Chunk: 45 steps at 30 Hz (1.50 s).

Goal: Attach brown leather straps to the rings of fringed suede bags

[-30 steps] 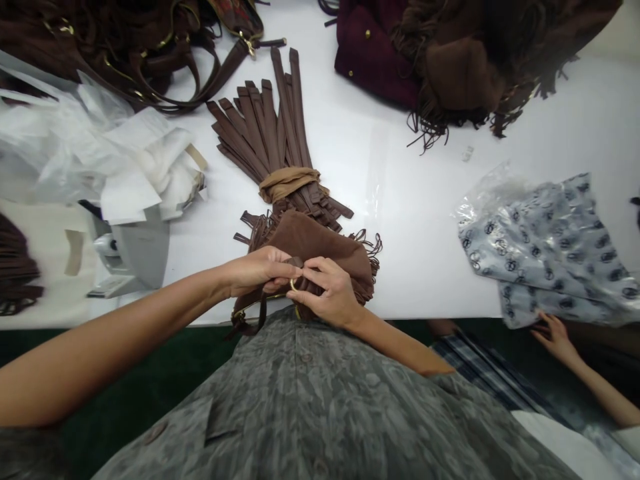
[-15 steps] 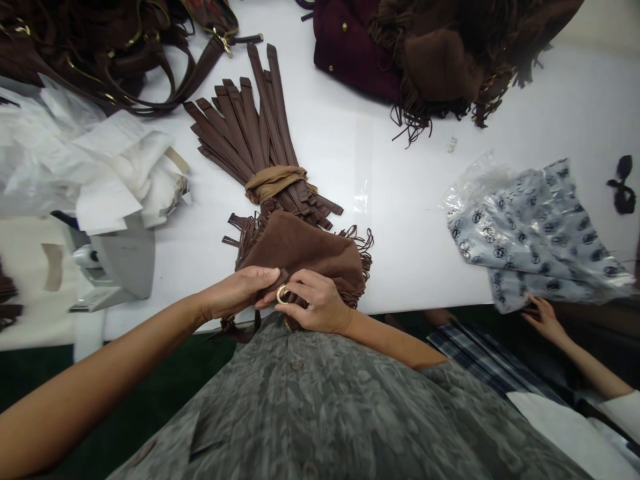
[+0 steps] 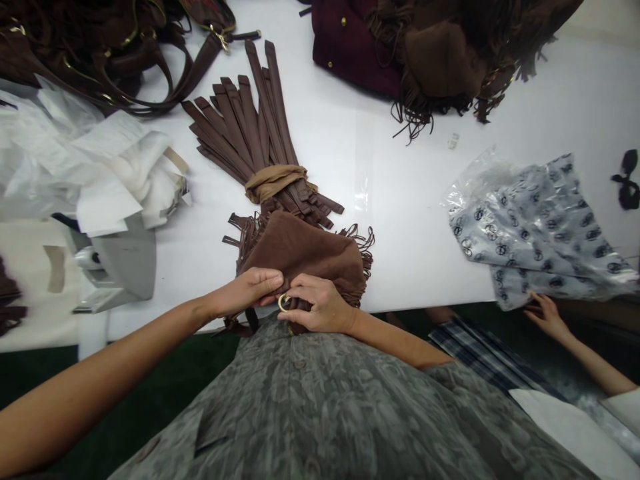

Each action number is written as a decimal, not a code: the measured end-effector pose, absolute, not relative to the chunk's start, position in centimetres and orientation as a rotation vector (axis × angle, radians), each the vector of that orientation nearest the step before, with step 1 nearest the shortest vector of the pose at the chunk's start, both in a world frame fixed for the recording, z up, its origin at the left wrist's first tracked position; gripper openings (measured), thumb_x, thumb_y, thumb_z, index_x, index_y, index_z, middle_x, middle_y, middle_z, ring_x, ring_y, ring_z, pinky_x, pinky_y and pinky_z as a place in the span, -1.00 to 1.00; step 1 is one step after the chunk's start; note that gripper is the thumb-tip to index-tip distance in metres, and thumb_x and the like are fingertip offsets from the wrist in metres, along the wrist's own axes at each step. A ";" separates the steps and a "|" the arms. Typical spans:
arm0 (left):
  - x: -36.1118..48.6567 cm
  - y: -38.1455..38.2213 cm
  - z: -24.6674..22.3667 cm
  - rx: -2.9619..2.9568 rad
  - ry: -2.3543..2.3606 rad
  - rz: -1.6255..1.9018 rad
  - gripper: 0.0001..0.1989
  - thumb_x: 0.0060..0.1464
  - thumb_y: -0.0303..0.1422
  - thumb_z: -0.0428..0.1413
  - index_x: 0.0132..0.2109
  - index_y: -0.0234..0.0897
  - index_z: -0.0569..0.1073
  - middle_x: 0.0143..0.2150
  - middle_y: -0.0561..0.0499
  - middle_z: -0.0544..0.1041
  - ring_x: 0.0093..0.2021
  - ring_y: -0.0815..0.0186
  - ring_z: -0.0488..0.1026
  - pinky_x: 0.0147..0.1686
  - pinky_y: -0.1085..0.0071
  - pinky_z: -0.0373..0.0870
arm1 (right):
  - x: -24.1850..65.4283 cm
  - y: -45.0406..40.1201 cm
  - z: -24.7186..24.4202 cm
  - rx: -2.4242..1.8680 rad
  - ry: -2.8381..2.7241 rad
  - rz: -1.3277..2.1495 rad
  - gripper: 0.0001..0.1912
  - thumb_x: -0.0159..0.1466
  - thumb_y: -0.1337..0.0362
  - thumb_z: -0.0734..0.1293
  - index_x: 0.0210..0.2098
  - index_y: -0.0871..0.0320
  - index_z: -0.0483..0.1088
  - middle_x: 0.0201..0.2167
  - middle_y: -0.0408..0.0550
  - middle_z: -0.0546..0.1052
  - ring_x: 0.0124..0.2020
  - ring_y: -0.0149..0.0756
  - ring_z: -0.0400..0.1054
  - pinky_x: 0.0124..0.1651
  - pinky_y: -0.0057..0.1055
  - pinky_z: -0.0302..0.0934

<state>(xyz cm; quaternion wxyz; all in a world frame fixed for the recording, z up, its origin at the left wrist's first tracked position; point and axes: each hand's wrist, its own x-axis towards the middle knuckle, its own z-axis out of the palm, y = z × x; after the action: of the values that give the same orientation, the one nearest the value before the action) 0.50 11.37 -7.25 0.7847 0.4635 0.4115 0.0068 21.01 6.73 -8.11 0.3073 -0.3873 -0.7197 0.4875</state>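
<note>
A brown suede bag (image 3: pixel 310 247) with fringes at its sides lies at the table's front edge, close to my body. My left hand (image 3: pixel 245 290) pinches the bag's near edge, thumb on top. Just right of it, my right hand (image 3: pixel 320 303) is closed around a gold ring (image 3: pixel 283 303) and the brown strap by it. The two hands nearly touch. Beyond the bag lies a bundle of flat brown straps (image 3: pixel 245 123), tied round with a tan cloth (image 3: pixel 277 182). The undersides of both hands' grips are hidden.
Dark brown bags (image 3: pixel 145 60) lie at the back left, above white papers (image 3: pixel 110 170) and a grey tape dispenser (image 3: pixel 125 260). More fringed bags (image 3: pixel 440 60) are at the back right. Another person's hand (image 3: pixel 547 319) touches a patterned plastic bag (image 3: pixel 535 227) at the right.
My left fingers have shifted slightly on the bag's edge, and the gold ring has turned a little in my right hand. The view has moved slightly.
</note>
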 end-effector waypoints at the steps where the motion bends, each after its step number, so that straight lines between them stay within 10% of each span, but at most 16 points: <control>1: 0.5 11.1 -7.2 1.012 0.898 0.023 -0.50 0.22 -0.01 -0.04 -0.53 -0.29 0.24 -0.59 0.14 0.18 -0.58 0.45 0.06 -0.60 0.50 -0.01 | 21.0 6.7 -8.1 -1.028 -1.900 1.304 -0.69 0.19 0.10 0.42 -0.28 0.26 0.48 -0.34 0.00 0.46 -0.35 -0.34 0.36 -0.22 -0.43 0.30; 30: -1.8 10.6 -5.0 0.947 0.779 -0.122 -0.55 0.25 -0.04 -0.08 -0.44 -0.29 0.33 -0.59 0.08 0.31 -0.62 0.44 0.17 -0.61 0.52 0.08 | 21.7 6.4 -6.9 -1.000 -1.886 1.458 -0.77 0.20 0.16 0.42 -0.30 0.23 0.46 -0.30 -0.01 0.47 -0.29 -0.34 0.37 -0.18 -0.42 0.30; 38: -6.8 10.5 -4.6 0.764 0.835 -0.036 -0.67 0.06 -0.08 0.17 -0.37 -0.30 0.41 -0.61 0.07 0.40 -0.58 0.36 0.35 -0.51 0.48 0.30 | 22.2 6.3 -6.6 -0.978 -1.815 1.334 -0.73 0.16 0.16 0.44 -0.24 0.21 0.44 -0.29 0.04 0.47 -0.29 -0.28 0.38 -0.21 -0.34 0.32; 45: -11.3 8.1 -2.5 1.524 1.435 0.048 -0.87 -0.02 -0.31 0.17 -0.29 -0.24 0.50 -0.49 0.08 0.43 -0.47 0.33 0.35 -0.42 0.46 0.28 | 23.5 5.6 -5.5 -1.139 -1.731 1.031 -0.78 0.17 0.31 0.43 -0.18 0.15 0.43 -0.25 0.04 0.48 -0.24 -0.20 0.40 -0.16 -0.22 0.33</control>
<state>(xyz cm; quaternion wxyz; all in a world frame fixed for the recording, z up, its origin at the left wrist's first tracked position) -11.28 8.06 -2.47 0.5002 0.6303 0.5934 0.0197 23.51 5.59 -5.51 0.4020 -0.4507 -0.6848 0.4078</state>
